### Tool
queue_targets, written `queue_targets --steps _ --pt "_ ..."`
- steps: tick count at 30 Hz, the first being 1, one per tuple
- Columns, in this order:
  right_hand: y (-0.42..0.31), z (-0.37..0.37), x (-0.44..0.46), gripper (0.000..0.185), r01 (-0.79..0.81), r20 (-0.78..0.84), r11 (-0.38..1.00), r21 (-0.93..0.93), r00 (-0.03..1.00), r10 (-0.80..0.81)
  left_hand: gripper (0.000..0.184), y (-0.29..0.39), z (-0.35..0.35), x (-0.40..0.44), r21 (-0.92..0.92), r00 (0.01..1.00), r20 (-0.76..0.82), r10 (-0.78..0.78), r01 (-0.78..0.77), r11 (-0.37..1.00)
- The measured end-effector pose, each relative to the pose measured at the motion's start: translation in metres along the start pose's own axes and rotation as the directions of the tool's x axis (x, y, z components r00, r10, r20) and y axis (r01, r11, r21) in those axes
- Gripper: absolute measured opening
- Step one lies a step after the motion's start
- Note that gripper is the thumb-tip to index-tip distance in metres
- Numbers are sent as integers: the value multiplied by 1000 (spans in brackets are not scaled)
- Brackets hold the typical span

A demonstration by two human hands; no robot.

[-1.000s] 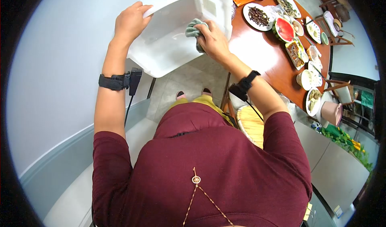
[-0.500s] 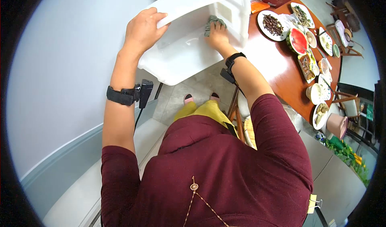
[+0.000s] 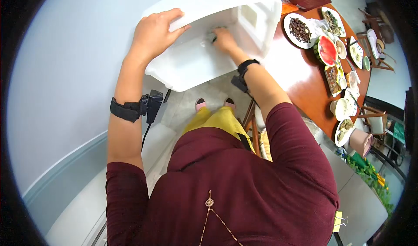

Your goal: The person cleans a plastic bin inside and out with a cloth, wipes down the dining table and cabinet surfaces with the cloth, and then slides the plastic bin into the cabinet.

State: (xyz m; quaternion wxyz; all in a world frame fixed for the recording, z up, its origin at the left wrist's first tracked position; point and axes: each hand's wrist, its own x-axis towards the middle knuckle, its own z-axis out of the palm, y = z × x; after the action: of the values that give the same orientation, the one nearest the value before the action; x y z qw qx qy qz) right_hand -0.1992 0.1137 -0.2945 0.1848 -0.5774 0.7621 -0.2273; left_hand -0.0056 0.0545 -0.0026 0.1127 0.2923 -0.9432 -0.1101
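Note:
A large white plastic bin [image 3: 187, 67] is tilted so that its opening faces me. My left hand [image 3: 157, 33] grips the bin's rim at the upper left, thumb and fingers on either side of the edge. Inside the bin, my right hand [image 3: 224, 40] is closed over a green-grey cloth [image 3: 214, 37] against the inner surface. Most of the cloth is hidden behind the hand and only a small part of it shows.
To the right stands a brown wooden table [image 3: 300, 87] with several plates of food, a cut watermelon [image 3: 326, 50] and bowls. Chairs and a pink bin [image 3: 360, 142] are beyond it. A pale wall [image 3: 65, 80] rises on the left.
My right hand has gone from near the bin's opening to deep inside it with the cloth, then shifted left. The bin is tilted a little more, and my left hand stays on its rim.

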Motion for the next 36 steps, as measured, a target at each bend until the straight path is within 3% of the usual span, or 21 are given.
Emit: queue_targets --steps 3,5,9,11,13,15,16,19,23,25,28,36 --pt "-39 11 -23 51 91 28 996 6 995 -91 31 1 1 0 81 1000 5 23 -23 996" --pt "-56 11 -33 49 117 97 987 111 987 -128 32 3 -1 -1 143 1000 15 12 -14 990" --pt "-57 3 -40 44 209 78 937 279 968 -239 35 -5 3 1 100 993 -81 86 -78 992" --pt "-53 -22 -41 41 72 -65 971 230 996 -59 39 -8 4 3 79 980 -125 156 -147 986" --pt "-42 -46 -36 36 -49 -224 999 19 973 52 40 -7 2 4 83 988 -98 122 -114 990" --pt "-7 -56 -23 50 -11 -245 984 -178 969 -34 41 -6 3 4 85 994 -62 92 -87 993" --pt "8 -58 -19 50 -16 -243 984 -178 970 -28 39 -7 4 4 86 991 -68 111 -105 991" --pt "29 -63 -18 61 -20 34 952 -306 999 32 36 5 3 1 79 993 -48 104 -100 992" --pt "18 -54 -20 58 -126 17 959 -253 991 135 34 10 9 -1 131 993 -62 101 -92 987" --pt "8 -54 -26 56 -264 34 936 -231 960 279 33 10 9 -1 147 992 -76 97 -85 985" --pt "6 -59 -52 54 -220 18 963 -155 974 225 31 7 5 4 169 996 -64 59 -48 984" --pt "-5 -82 -122 48 -63 12 965 -255 998 68 33 -1 5 7 129 999 -41 14 -9 992"
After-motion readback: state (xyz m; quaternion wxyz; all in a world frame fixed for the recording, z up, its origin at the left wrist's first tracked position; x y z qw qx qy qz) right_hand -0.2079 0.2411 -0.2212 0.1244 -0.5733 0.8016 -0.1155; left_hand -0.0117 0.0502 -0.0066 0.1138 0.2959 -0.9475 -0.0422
